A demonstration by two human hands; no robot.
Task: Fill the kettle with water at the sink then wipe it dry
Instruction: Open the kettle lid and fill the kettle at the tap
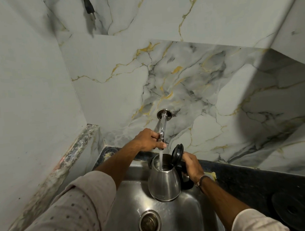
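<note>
A stainless steel kettle (164,185) hangs over the steel sink (186,213), its black lid (177,154) flipped up and open. My right hand (192,165) grips the kettle's black handle on the right side. A chrome tap (162,127) sticks out of the marble wall. My left hand (149,139) is closed around the tap's lever end. A stream of water (160,160) runs from the tap straight down into the kettle's open mouth.
The sink drain (149,222) lies below the kettle. A dark counter (255,180) runs along the right, with the kettle's round black base (297,212) on it. A black plug (88,6) hangs on the wall at top left. A wall closes the left side.
</note>
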